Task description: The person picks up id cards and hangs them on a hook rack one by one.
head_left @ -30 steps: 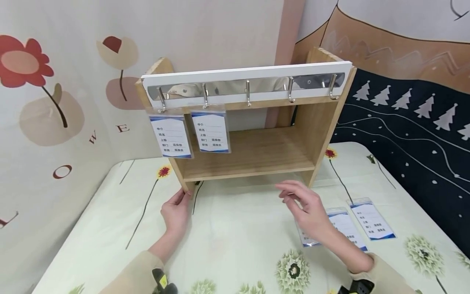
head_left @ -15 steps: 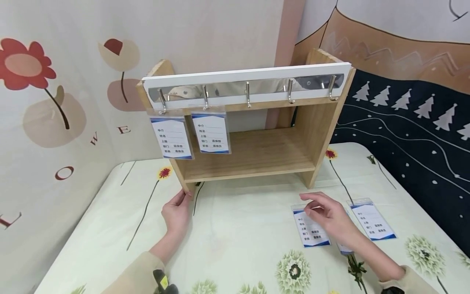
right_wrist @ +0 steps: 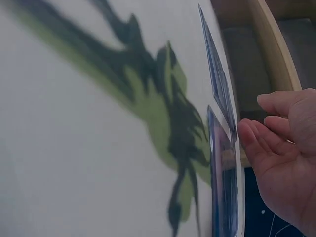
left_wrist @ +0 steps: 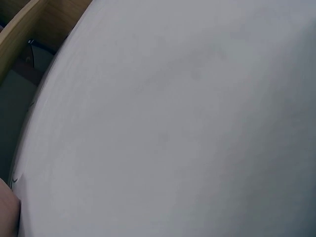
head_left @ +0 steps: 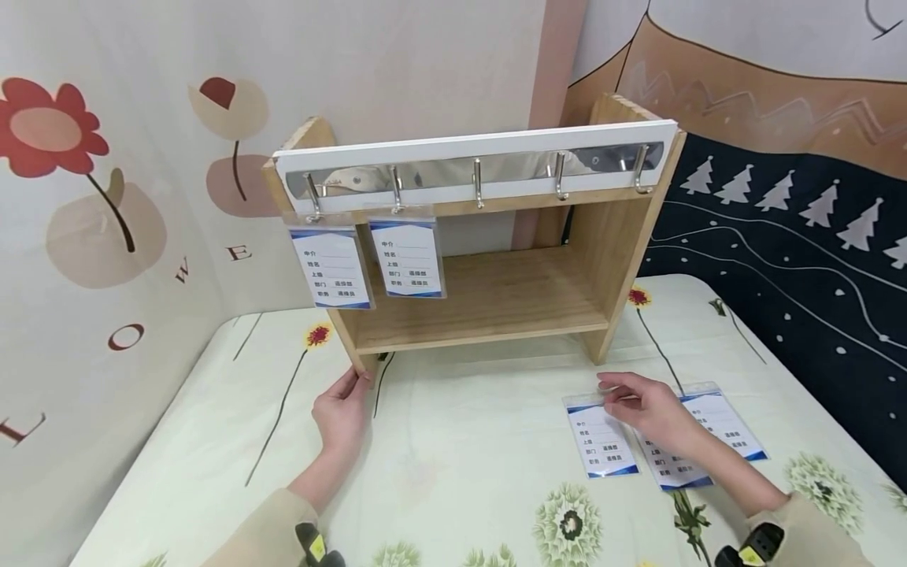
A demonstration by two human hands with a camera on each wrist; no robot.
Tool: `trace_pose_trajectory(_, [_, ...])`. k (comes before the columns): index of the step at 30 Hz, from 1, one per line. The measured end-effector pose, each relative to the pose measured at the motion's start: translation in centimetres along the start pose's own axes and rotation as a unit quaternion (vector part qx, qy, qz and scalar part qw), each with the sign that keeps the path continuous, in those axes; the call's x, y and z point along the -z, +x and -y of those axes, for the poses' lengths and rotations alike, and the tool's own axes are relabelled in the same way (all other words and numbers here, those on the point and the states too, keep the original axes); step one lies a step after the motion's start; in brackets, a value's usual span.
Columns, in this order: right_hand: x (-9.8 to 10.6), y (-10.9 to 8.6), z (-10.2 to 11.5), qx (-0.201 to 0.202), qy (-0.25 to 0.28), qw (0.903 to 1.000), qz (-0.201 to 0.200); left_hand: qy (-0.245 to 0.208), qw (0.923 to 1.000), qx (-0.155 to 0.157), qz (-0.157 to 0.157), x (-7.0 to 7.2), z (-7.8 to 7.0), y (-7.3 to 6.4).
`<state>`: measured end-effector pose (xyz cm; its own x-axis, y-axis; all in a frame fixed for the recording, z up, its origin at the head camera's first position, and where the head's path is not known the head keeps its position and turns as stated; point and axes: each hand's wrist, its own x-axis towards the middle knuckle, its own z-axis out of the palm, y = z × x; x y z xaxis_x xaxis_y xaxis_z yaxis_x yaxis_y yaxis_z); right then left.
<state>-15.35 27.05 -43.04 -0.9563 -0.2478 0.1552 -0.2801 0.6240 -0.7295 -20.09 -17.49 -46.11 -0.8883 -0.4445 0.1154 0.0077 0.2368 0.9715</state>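
Observation:
At the lower left in the head view, my left hand point(head_left: 342, 417) grips the foot of the wooden shelf's left side panel between thumb and fingers. The wooden shelf point(head_left: 489, 295) carries a white hook rail point(head_left: 460, 148) across its top front. Two name badges in clear sleeves hang there, a left badge point(head_left: 331, 268) and a second badge point(head_left: 407, 256). My right hand point(head_left: 655, 413), fingers loosely bent and holding nothing, is over the loose badges on the table: a near-left badge point(head_left: 602, 442), a middle badge point(head_left: 676, 466) partly hidden by the hand, and a right badge point(head_left: 730, 425).
The hook rail has several metal hooks, among them a middle hook point(head_left: 478, 183) and a right hook point(head_left: 641, 168) with nothing on them. A flower-patterned cloth point(head_left: 468, 449) covers the table. Printed curtains point(head_left: 425, 63) rise behind and at both sides.
My right hand has moved right and slightly down, from in front of the shelf to over the badges. The left hand stays at the shelf's foot.

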Motion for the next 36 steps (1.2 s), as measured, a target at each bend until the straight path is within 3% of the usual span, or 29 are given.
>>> trace_pose_trajectory(9, [0.3,0.1,-0.8,-0.007,-0.013,0.9999,0.002,0.007,0.9998,-0.011,-0.013,0.1,0.0,0.0])
trace_pose_trajectory(19, [0.5,0.8,-0.9,-0.004,-0.035,0.999,0.029,0.01,0.9997,-0.017,-0.011,0.2,0.0,0.0])
trace_pose_trajectory(36, [1.0,1.7,0.0,-0.003,-0.059,0.9952,0.078,0.002,1.0,0.002,-0.007,0.0,0.0,-0.1])
